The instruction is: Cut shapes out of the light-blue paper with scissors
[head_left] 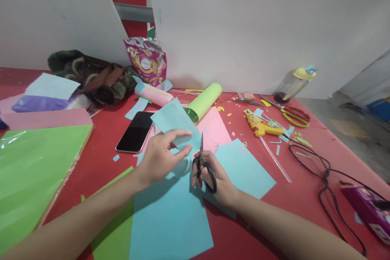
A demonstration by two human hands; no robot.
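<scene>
My left hand [163, 154] grips a piece of light blue paper [175, 120] between thumb and fingers, holding it up off the table. In my right hand [217, 180] is a pair of scissors [202, 162] with black handles, its blades pointing away from me at the paper's right edge. Whether the blades touch the paper I cannot tell. Beneath both hands lie larger light blue sheets [172, 215], with a pink sheet [213, 128] partly under them. A green paper roll [204, 102] lies just beyond the held piece.
A phone [134, 132] lies left of my left hand. Rightward are a yellow glue gun [263, 126], its black cable [326, 170], large scissors [294, 115] and paper scraps. A snack bag [148, 61], a pink paper roll [155, 94] and a bottle [294, 85] stand or lie farther back.
</scene>
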